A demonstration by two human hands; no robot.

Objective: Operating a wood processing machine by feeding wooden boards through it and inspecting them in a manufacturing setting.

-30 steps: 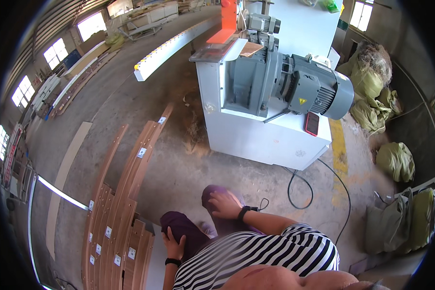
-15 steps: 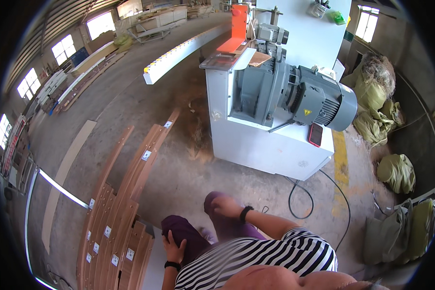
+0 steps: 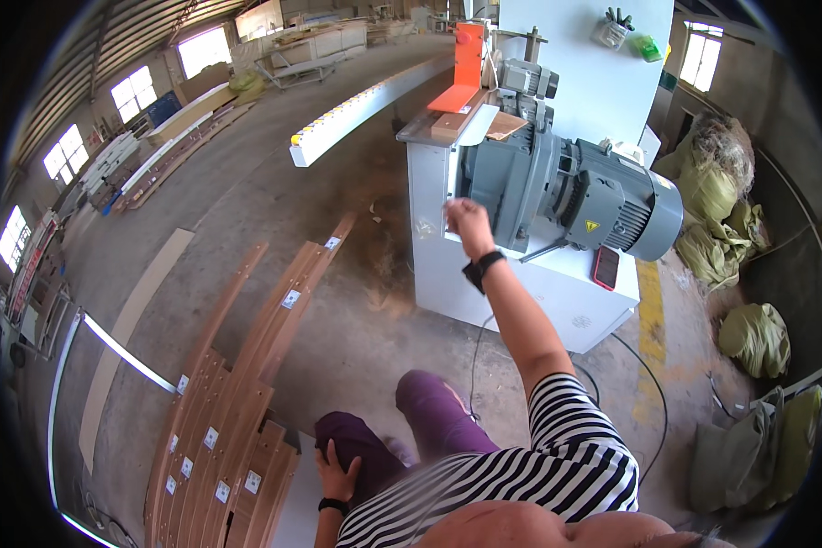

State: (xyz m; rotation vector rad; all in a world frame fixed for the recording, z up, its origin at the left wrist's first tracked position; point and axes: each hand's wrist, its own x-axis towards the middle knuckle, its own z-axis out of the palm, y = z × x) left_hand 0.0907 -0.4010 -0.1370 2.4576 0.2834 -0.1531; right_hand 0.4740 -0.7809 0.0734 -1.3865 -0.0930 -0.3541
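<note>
My right hand (image 3: pixel 467 226) is raised in front of the grey-white machine cabinet (image 3: pixel 447 285), beside the grey gearbox. Its fingers are curled closed, and what they hold, if anything, is hidden. A dark band circles that wrist. From behind the forearm a thin dark cord (image 3: pixel 478 365) runs down toward my right knee. My left hand (image 3: pixel 337 475) lies on my purple-trousered left thigh (image 3: pixel 352 437), fingers spread, holding nothing. To its left is a stack of brown wooden strips (image 3: pixel 219 429) with white labels.
A big grey motor (image 3: pixel 616 205) sits on the cabinet, near a red-edged phone (image 3: pixel 605 268). An orange guard (image 3: pixel 466 68) and a long white roller rail (image 3: pixel 365 99) stand farther back. Black cable (image 3: pixel 659 411) crosses the floor at right, near stuffed greenish sacks (image 3: pixel 754 340).
My right hand has lifted off my right knee and moved up and forward to the cabinet. My left hand stays on the thigh. The view has shifted slightly.
</note>
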